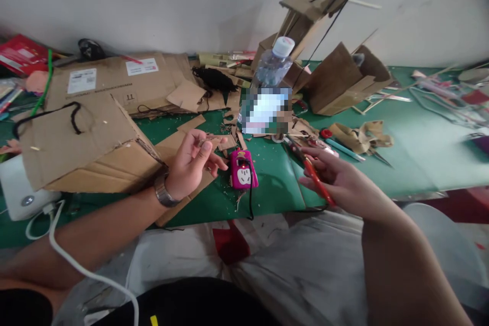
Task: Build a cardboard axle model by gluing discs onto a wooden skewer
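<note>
My left hand (pixel 191 160), with a metal watch (pixel 165 191) on its wrist, is raised over the cardboard scraps. Its thumb and forefinger are pinched together; what sits between them is too small to make out. To the right, my right hand (pixel 340 175) is closed around red-handled pliers (pixel 315 178), whose dark tip points away from me toward the bottle. Between the two hands lies a pink power socket (pixel 241 175) with a black cable plugged into it and a small red light.
On the green table (pixel 278 188), a cardboard box (pixel 91 142) stands left. A clear bottle (pixel 273 63) stands behind a blurred, bright patch. Cardboard constructions (pixel 336 81) rise at the back right. Nearby lie a blue-handled tool (pixel 346 147) and brown tape (pixel 359 135). A white cable crosses my left forearm.
</note>
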### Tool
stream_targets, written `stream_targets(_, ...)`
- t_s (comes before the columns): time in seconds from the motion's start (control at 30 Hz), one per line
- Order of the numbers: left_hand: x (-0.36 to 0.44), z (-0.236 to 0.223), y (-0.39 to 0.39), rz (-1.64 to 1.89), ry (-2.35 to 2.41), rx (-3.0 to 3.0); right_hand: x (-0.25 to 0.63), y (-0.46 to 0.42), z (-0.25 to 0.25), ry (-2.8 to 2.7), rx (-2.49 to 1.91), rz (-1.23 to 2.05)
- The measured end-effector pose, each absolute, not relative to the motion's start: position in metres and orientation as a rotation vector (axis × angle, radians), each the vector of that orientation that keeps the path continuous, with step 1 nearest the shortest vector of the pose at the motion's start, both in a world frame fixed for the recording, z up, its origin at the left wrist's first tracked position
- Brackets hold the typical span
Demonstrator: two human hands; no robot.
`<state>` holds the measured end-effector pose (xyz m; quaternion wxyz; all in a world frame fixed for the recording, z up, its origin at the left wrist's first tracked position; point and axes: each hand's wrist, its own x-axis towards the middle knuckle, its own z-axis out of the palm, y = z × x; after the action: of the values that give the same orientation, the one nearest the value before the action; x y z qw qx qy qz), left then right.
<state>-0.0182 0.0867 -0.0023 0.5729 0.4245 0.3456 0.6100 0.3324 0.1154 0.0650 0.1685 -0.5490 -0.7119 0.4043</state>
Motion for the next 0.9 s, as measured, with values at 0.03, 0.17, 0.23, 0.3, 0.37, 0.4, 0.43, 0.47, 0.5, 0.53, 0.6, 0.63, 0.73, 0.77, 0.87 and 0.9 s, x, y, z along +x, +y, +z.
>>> stream_targets(0.03,-0.018,-0.002,0.085,1.403,0.812,1.024,0.331,0.113,0.068,-1.903,-1.517,1.296)
stream_targets(0.17,-0.016,-0.001,0.081,1.343,0.819,1.125,0.313,0.096,0.073,-1.550,-1.236,1.826)
stream_targets(0.23,-0.015,-0.002,0.081,1.348,0.797,1.185,0.293,0.084,0.075,-1.497,-1.088,1.980)
stream_targets(0.3,-0.014,-0.003,0.082,1.368,0.760,1.223,0.270,0.070,0.076,-1.452,-1.004,2.096)
stream_targets(0.37,-0.014,-0.002,0.082,1.379,0.740,1.222,0.246,0.057,0.076,-1.357,-0.982,2.135)
stream_targets(0.4,-0.014,-0.002,0.082,1.377,0.741,1.221,0.236,0.052,0.074,-1.306,-0.996,2.131)
stream_targets(0.43,-0.014,-0.001,0.082,1.370,0.751,1.229,0.227,0.047,0.072,-1.262,-1.007,2.113)
stream_targets(0.47,-0.015,0.001,0.080,1.358,0.766,1.248,0.219,0.045,0.070,-1.239,-1.000,2.077)
stream_targets(0.5,-0.015,0.002,0.079,1.343,0.784,1.280,0.213,0.043,0.068,-1.227,-1.027,2.018)
stream_targets(0.53,-0.016,0.004,0.077,1.327,0.798,1.320,0.208,0.044,0.066,-1.212,-1.058,1.940)
stream_targets(0.6,-0.018,0.007,0.073,1.298,0.800,1.400,0.202,0.047,0.063,-1.182,-1.120,1.787)
stream_targets(0.63,-0.019,0.008,0.071,1.289,0.784,1.435,0.200,0.050,0.062,-1.173,-1.143,1.717)
stream_targets(0.73,-0.020,0.012,0.067,1.281,0.745,1.531,0.197,0.057,0.061,-1.187,-1.164,1.575)
stream_targets(0.77,-0.020,0.012,0.067,1.280,0.739,1.565,0.196,0.058,0.061,-1.199,-1.162,1.552)
stream_targets(0.87,-0.020,0.011,0.066,1.283,0.755,1.675,0.191,0.058,0.061,-1.210,-1.172,1.524)
stream_targets(0.9,-0.020,0.011,0.066,1.288,0.765,1.711,0.189,0.058,0.060,-1.204,-1.176,1.522)
